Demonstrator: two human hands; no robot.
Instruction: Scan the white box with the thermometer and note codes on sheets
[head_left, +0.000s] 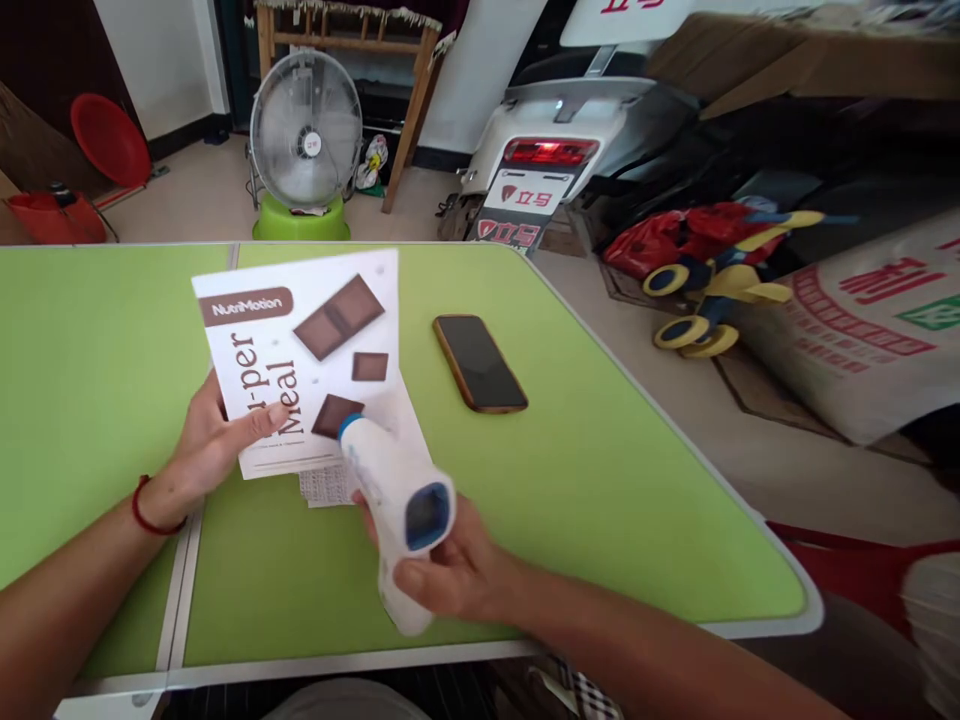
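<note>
My left hand (217,432) grips a white leaflet (330,390) by its lower left side, thumb across the front. "NutriMotion" and brown chocolate pieces are printed on it, and it is tilted up over the table. In my right hand (457,570) is a white infrared thermometer (382,500), fingers wrapped round its handle. Its blue-rimmed nose lies close to the leaflet's lower right part; whether they touch I cannot tell. The dark display faces me. Beneath the leaflet shows a sheet of small print (327,487). A phone (481,365) in a brown case lies to the right.
The green folding table (600,480) has a pale rim and a seam on the left. Beyond it stand a fan (306,135) on a green stool (300,222) and a white scooter (551,130). At right are a blue-yellow toy (720,285) and a large sack (862,330).
</note>
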